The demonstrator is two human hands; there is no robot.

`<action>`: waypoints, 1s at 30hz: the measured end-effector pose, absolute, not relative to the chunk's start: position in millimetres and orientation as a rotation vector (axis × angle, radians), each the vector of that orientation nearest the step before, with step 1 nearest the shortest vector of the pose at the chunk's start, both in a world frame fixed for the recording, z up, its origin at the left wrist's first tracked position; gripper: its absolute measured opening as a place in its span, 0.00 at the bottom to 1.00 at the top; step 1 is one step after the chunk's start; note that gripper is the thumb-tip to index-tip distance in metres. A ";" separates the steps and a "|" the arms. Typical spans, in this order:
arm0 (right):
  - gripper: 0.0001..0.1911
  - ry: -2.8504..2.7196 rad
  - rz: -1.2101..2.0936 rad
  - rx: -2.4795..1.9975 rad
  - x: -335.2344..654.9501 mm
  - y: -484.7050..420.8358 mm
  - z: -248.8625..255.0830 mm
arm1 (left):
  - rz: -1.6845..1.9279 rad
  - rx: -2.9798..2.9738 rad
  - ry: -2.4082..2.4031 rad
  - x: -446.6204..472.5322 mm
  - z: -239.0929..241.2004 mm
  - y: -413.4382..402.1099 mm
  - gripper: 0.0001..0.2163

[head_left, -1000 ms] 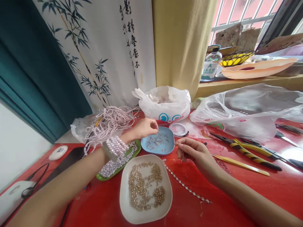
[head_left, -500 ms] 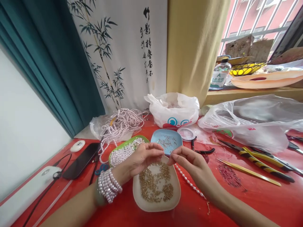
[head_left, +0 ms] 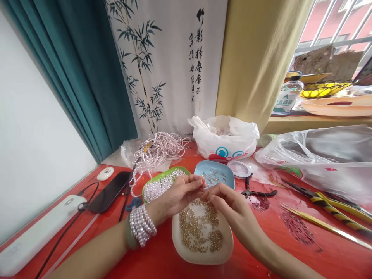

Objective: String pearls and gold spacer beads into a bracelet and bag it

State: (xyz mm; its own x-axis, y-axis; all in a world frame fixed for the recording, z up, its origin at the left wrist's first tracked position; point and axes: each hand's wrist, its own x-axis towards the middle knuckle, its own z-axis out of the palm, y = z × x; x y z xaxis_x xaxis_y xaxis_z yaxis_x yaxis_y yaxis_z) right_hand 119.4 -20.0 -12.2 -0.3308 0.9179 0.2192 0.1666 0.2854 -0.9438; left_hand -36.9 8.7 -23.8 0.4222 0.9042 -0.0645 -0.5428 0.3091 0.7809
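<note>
My left hand [head_left: 183, 192] and my right hand [head_left: 229, 205] meet fingertip to fingertip above the far edge of a white dish [head_left: 186, 254] of small gold beads. Both hands pinch something tiny that I cannot make out. My left wrist wears several pearl bracelets [head_left: 142, 224]. Just behind the hands sit a blue dish [head_left: 200, 170] of small metal pins and a green dish [head_left: 158, 176] of white pearls. The strand of beads that hung from my right hand is hidden behind that hand.
Pearl strands [head_left: 154, 149] are heaped at the back left. Black pliers [head_left: 257, 192], yellow-handled pliers [head_left: 334, 205] and tweezers [head_left: 319, 226] lie right. Plastic bags [head_left: 223, 135] [head_left: 319, 155] stand behind. A phone [head_left: 109, 192], a cable and a white power bank [head_left: 37, 232] lie left.
My left hand left the blue dish and came back to meet my right hand over the white dish. My view turned left.
</note>
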 end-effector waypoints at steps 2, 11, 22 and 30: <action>0.10 -1.712 1.127 -0.999 119.2 -19.5 -11.4 | 1.029 0.750 0.570 -37.0 -25.1 8.8 0.05; 0.08 -1.664 1.190 -0.998 118.8 -19.3 -10.1 | 1.032 0.749 0.596 -36.8 -29.8 10.3 0.07; 0.08 -1.584 1.275 -1.022 115.9 -21.1 -2.8 | 1.043 0.770 0.578 -36.3 -29.2 9.4 0.07; 0.09 -1.563 1.308 -1.030 117.2 -21.0 -5.9 | 1.046 0.790 0.593 -37.3 -27.7 8.7 0.08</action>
State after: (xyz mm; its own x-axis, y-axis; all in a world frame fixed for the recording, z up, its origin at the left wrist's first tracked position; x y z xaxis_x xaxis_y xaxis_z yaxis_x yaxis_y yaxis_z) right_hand 117.2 -21.0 -5.9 -0.3176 0.9439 0.0903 0.0774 0.1207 -0.9897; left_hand -37.3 8.7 -27.7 0.3931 0.9174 -0.0617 -0.5242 0.2787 0.8047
